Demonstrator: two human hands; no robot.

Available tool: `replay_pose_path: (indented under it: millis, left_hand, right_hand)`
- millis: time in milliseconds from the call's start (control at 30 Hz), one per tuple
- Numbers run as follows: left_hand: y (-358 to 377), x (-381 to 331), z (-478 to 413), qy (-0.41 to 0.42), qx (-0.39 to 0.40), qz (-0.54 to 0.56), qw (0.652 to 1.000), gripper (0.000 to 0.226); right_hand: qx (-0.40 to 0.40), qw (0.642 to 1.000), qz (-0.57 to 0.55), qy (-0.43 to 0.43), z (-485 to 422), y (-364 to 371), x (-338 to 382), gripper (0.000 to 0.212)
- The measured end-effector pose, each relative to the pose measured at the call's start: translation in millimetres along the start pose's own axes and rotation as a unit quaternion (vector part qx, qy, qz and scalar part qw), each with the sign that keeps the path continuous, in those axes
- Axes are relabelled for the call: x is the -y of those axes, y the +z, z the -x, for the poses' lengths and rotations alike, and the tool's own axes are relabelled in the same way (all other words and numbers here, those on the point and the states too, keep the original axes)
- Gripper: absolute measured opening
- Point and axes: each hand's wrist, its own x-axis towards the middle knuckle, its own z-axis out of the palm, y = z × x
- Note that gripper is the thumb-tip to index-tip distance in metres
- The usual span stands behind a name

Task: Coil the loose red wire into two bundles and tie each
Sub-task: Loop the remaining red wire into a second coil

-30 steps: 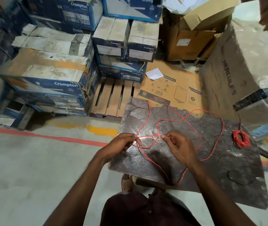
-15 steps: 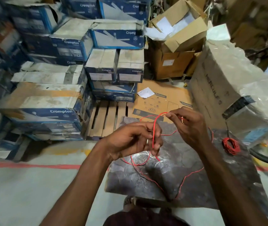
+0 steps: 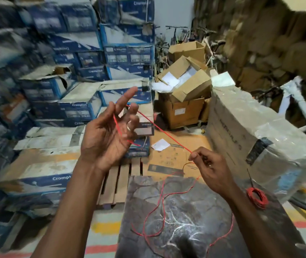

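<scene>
On the near dark mottled stone surface (image 3: 185, 229), the slack part of the thin loose red wire (image 3: 163, 200) lies in wide crossing loops. A small round coil of red wire (image 3: 256, 197) rests near the right edge of the same surface, well apart from the loops. Above the far edge, the right hand (image 3: 210, 169) has its grip closed on the loose red wire, thumb and forefinger pinching it. From there the wire goes tight, up and left, to the left hand (image 3: 109, 133). This hand is raised, palm toward the camera, and its grip is released: the fingers are spread and the wire is laid around them and across the palm. Behind the hands, a pale wooden pallet (image 3: 118, 183) and a flattened brown cardboard sheet (image 3: 174, 153) are on the floor. Farther back stand stacked blue and white cartons (image 3: 81, 107) and an open brown cardboard box (image 3: 185, 86).
</scene>
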Motion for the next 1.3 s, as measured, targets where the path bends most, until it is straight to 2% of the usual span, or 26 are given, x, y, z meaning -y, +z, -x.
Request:
replay_pose_path:
  millis: [167, 367, 500, 567, 633, 700, 800, 933, 1067, 1133, 1200, 1300]
  left_hand:
    - [5.2, 4.6, -30.4, 0.04, -0.069, -0.066, 0.995, 0.05]
    - [10.7, -2.7, -60.5, 0.127, -0.147, -0.099, 0.976, 0.048]
    - [12.9, -14.6, -74.0, 0.141, -0.188, -0.196, 0.952, 0.048]
    - [14.2, -14.3, -83.3, 0.113, -0.202, -0.278, 0.932, 0.045]
    - [13.1, -10.0, -90.0, 0.062, -0.208, -0.411, 0.885, 0.043]
    - [10.8, -2.3, -91.2, -0.018, -0.171, -0.523, 0.835, 0.044]
    - [8.9, 14.5, -87.4, -0.17, -0.085, -0.545, 0.816, 0.054]
    - [14.6, 38.2, -82.5, -0.332, 0.063, -0.451, 0.826, 0.048]
    - [14.7, 58.0, -73.7, -0.374, 0.158, -0.234, 0.884, 0.052]
    - [16.2, 64.3, -71.2, -0.355, 0.177, -0.104, 0.912, 0.056]
    - [20.4, 65.2, -72.2, -0.289, 0.166, -0.004, 0.943, 0.055]
    - [19.9, 61.8, -76.9, -0.214, 0.155, 0.119, 0.957, 0.054]
  right_hand:
    - [0.016, 0.999, -0.021, 0.033, 18.8, 0.9, -13.5, 0.017]
    - [0.01, 0.996, -0.049, 0.072, 46.0, -5.5, -48.2, 0.043]
    - [0.072, 0.996, -0.015, 0.041, 45.8, -24.2, -39.8, 0.039]
    - [0.112, 0.994, 0.016, 0.014, 35.6, -37.5, -25.1, 0.033]
    - [0.12, 0.991, 0.049, -0.035, 20.3, -53.0, -2.5, 0.026]
    - [0.096, 0.99, 0.056, -0.09, 0.7, -69.1, 23.6, 0.023]
    - [0.005, 0.988, 0.046, -0.149, -32.9, -90.7, 51.9, 0.019]
    - [-0.075, 0.982, 0.033, -0.168, -72.6, -99.4, 56.0, 0.014]
    - [-0.174, 0.979, -0.054, -0.092, -93.8, -88.3, 48.3, 0.019]
    - [-0.17, 0.981, -0.075, -0.056, -97.6, -79.0, 41.6, 0.017]
    - [-0.148, 0.986, -0.067, -0.037, -96.2, -66.7, 30.4, 0.007]
    - [-0.135, 0.99, -0.042, 0.007, -86.1, -49.9, 8.5, 0.006]
